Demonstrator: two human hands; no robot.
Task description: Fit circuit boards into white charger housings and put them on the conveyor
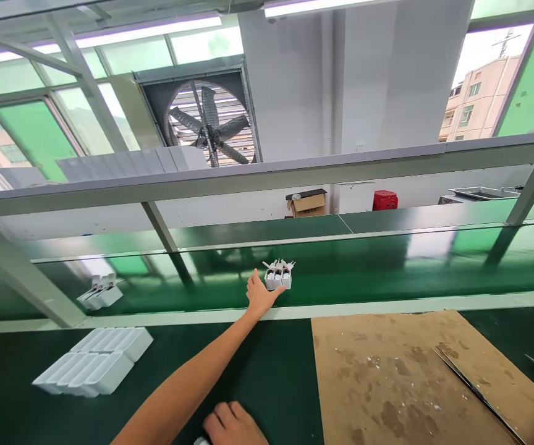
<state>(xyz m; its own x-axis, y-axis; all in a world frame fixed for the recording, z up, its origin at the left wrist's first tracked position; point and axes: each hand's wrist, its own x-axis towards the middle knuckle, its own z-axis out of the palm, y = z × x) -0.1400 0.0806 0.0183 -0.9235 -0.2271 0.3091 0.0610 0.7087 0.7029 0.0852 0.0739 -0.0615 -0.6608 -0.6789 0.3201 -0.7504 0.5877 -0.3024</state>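
My left hand [260,295] reaches forward over the green surface, its thumb and fingers spread. Right beside it stands a small row of three white box-like pieces [278,277] with thin parts sticking up. The thumb lies at their front lower edge; whether it touches them I cannot tell. My right hand [235,425] is low at the bottom edge, fingers curled. A bit of a white object [201,440] shows beneath those fingers, mostly cut off by the frame, so its kind is hidden.
White compartment trays [95,361] lie at left on the dark green table. Similar white pieces [101,292] sit behind a frame post. To the right, tweezers [475,392] rest on stained brown cardboard [369,377]. A pale rail [387,307] and an overhead beam [295,181] cross the view.
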